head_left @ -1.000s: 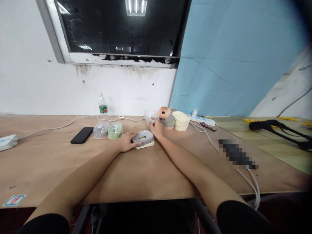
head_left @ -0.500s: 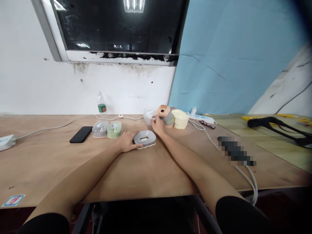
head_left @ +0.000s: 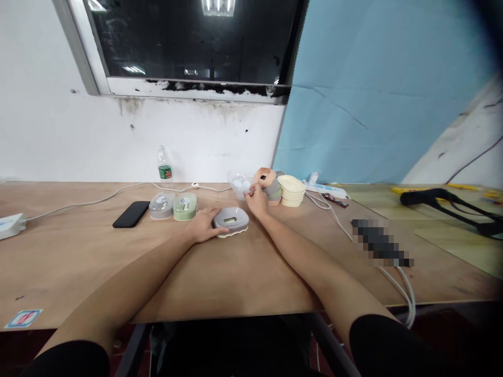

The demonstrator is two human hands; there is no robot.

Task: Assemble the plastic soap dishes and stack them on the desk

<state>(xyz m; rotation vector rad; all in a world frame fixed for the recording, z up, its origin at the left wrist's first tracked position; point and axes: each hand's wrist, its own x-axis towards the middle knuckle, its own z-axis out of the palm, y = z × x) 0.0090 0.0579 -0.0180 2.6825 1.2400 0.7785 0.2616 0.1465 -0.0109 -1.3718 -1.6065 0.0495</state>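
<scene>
My left hand [head_left: 203, 225] is closed on the left end of a grey oval soap box [head_left: 236, 215], its thumb along the front and its fingers behind. The box has a slot in its top and a cream base edge below, and it rests on the table. Farther back, my right hand [head_left: 257, 201] pinches the rim of a clear plastic cover [head_left: 237, 179]; whether one cover or several nested ones is hard to tell. Just right of that hand are stacked orange, grey and green oval shells [head_left: 266, 178] and a pile of cream trays [head_left: 292, 189].
Left of my left hand stand a green box [head_left: 184, 207] and a grey box [head_left: 162, 206] with clear covers, beside a black phone [head_left: 131, 214]. A bottle [head_left: 164, 166] stands by the wall. White cables and a power strip [head_left: 326, 190] lie on the right.
The clear plastic by my right hand has tipped and spread open toward me. My left hand stays on the grey soap box, which has shifted slightly left in view.
</scene>
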